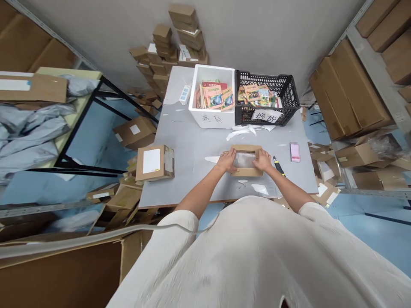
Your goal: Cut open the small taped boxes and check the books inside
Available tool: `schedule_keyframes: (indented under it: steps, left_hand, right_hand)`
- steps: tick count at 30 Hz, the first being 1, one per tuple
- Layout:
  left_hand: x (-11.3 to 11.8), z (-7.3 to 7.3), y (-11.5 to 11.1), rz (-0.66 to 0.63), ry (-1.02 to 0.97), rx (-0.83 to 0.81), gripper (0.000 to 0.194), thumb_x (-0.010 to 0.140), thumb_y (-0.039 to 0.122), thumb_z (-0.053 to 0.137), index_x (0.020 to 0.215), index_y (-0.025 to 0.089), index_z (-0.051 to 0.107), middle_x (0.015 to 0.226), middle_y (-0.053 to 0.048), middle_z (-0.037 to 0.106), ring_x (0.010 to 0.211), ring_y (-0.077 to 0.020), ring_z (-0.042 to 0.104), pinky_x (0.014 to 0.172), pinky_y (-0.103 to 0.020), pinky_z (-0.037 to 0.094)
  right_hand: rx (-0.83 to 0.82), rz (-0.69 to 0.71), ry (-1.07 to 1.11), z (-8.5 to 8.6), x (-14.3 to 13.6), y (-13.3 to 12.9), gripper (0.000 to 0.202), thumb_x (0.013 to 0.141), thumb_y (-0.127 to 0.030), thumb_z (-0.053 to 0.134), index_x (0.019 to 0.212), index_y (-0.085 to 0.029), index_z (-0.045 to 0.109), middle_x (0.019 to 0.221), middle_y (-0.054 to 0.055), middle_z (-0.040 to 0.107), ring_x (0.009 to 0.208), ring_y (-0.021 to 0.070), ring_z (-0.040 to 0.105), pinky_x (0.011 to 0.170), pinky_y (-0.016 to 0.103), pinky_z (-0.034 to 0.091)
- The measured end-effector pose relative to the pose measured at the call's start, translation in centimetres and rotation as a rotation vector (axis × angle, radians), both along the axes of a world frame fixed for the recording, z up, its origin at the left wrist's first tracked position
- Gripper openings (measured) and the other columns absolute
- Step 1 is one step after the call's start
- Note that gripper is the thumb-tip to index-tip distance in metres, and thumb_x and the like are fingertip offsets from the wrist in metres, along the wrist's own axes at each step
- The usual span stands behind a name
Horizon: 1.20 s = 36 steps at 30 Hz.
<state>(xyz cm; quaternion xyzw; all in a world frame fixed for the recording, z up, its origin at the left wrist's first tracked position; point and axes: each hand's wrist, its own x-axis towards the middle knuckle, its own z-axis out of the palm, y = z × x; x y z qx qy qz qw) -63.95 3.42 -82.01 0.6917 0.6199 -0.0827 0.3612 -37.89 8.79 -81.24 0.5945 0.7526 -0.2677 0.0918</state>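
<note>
An open brown cardboard box (245,149) lies on the grey table (192,145) in front of me. Inside it shows something wrapped in clear plastic (244,160). My left hand (227,161) grips the box's left side, with the fingers over its edge. My right hand (262,160) grips the right side the same way. A yellow and black utility knife (279,167) lies just right of my right hand.
A white foam bin (210,117) and a black crate (266,113), both holding books, stand at the table's far side. A closed labelled parcel (155,163) sits at the left edge, a pink item (294,152) at the right. Cardboard boxes litter the floor and shelves around.
</note>
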Motion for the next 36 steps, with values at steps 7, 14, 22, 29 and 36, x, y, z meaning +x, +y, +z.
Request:
schedule_keyframes:
  steps: [7,14,22,29,36]
  left_hand:
    - [-0.7,-2.0,-0.5,0.049,-0.084,0.017,0.146,0.072,0.068,0.099,0.186,0.032,0.016,0.194,-0.017,0.014,0.169,-0.0507,0.035,0.132,-0.057,0.037]
    - [-0.8,-3.1,-1.3,0.141,-0.164,0.018,0.147,0.069,0.074,0.098,0.186,0.033,0.018,0.194,-0.012,0.016,0.171,-0.0499,0.029,0.132,-0.06,0.038]
    - [-1.1,-4.8,-1.9,0.197,-0.256,0.055,0.151,0.065,0.075,0.099,0.186,0.036,0.018,0.194,-0.01,0.018,0.173,-0.0483,0.026,0.136,-0.058,0.033]
    - [-0.9,-5.2,-2.1,0.209,-0.273,0.071,0.147,0.07,0.07,0.098,0.187,0.034,0.016,0.194,-0.011,0.017,0.173,-0.0479,0.03,0.137,-0.059,0.032]
    - [-0.1,-4.2,-2.5,0.225,-0.282,0.053,0.144,0.073,0.059,0.099,0.187,0.032,0.016,0.194,-0.01,0.018,0.17,-0.0494,0.034,0.137,-0.058,0.034]
  right_hand:
    - [0.175,-0.137,0.223,-0.2,6.3,-0.3,0.086,0.089,-0.024,0.055,0.173,-0.016,0.038,0.173,0.023,0.047,0.156,0.0397,0.048,0.127,0.063,0.045]
    - [0.052,-0.175,0.243,-1.4,6.9,-0.7,0.07,0.092,-0.021,0.053,0.162,-0.016,0.048,0.132,0.019,0.074,0.115,0.0326,0.071,0.108,0.052,0.059]
    - [0.14,0.101,0.018,1.4,5.1,1.8,0.041,0.103,-0.017,0.051,0.137,-0.017,0.073,0.13,0.021,0.076,0.119,0.0357,0.069,0.104,0.047,0.058]
    - [-0.058,0.809,-0.011,2.6,-2.8,2.8,0.043,0.101,-0.007,0.057,0.135,-0.021,0.079,0.142,0.014,0.076,0.131,0.0295,0.069,0.113,0.039,0.049]
    - [-0.132,1.093,-0.038,-1.5,-7.7,2.7,0.035,0.096,-0.01,0.062,0.125,-0.019,0.079,0.139,0.016,0.079,0.135,0.03,0.067,0.118,0.045,0.049]
